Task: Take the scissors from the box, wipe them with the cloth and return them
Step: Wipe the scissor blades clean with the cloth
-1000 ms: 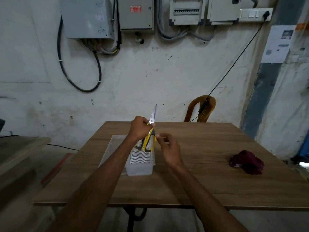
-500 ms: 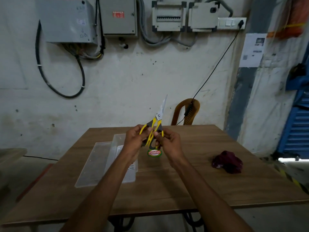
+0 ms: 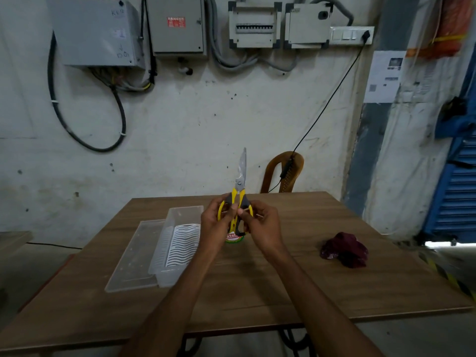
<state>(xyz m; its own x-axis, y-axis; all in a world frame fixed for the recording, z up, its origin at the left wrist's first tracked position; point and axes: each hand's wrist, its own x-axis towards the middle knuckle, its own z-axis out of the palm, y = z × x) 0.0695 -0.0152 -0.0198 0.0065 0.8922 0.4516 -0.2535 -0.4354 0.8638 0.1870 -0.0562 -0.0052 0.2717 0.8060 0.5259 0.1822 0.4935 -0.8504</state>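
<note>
Scissors point(image 3: 239, 186) point blades up above the worktop point(image 3: 309, 292). Left hand point(image 3: 215, 225) and right hand point(image 3: 265, 228) fingers grip the handles. Cloth point(image 3: 343, 249) lies apart.

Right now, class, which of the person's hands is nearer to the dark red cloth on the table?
Right. The right hand is nearer the cloth; the left hand is farther, beyond the scissors.

Both hands raised over table point(image 3: 257, 292). Left hand point(image 3: 215, 224) and right hand point(image 3: 262, 228) grip yellow-handled scissors point(image 3: 238, 194), blades closed, pointing up. Clear box point(image 3: 177, 243) to the left, lid point(image 3: 134, 256) beside it. Maroon cloth point(image 3: 343, 249) lies well apart, right.
</note>
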